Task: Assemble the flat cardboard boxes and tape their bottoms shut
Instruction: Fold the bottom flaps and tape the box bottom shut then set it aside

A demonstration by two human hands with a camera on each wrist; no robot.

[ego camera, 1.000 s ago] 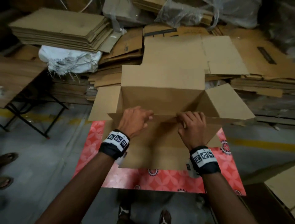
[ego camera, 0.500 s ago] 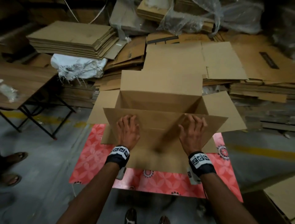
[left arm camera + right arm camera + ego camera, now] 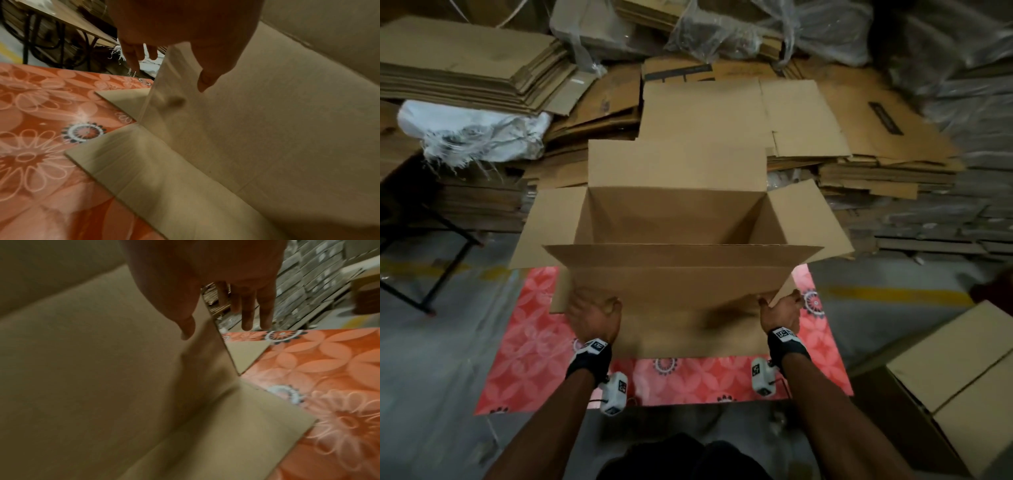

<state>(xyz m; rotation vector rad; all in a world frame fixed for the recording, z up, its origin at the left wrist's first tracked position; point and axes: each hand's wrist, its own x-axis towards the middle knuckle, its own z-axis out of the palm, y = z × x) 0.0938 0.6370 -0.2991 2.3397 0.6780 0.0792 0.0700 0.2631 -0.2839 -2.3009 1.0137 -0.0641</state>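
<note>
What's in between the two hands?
In the head view, only the box's near wall spans between the left hand and right hand; each holds a corner edge.

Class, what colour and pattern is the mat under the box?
The mat is orange-red with pale flower shapes and small dark-ringed medallions, clearest in the left wrist view.

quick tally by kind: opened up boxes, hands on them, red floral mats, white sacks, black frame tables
opened-up box: 1
hands on it, left hand and right hand: 2
red floral mat: 1
white sack: 1
black-frame table: 1
total: 6
Flat cardboard in the stacks behind is too many to count.
</note>
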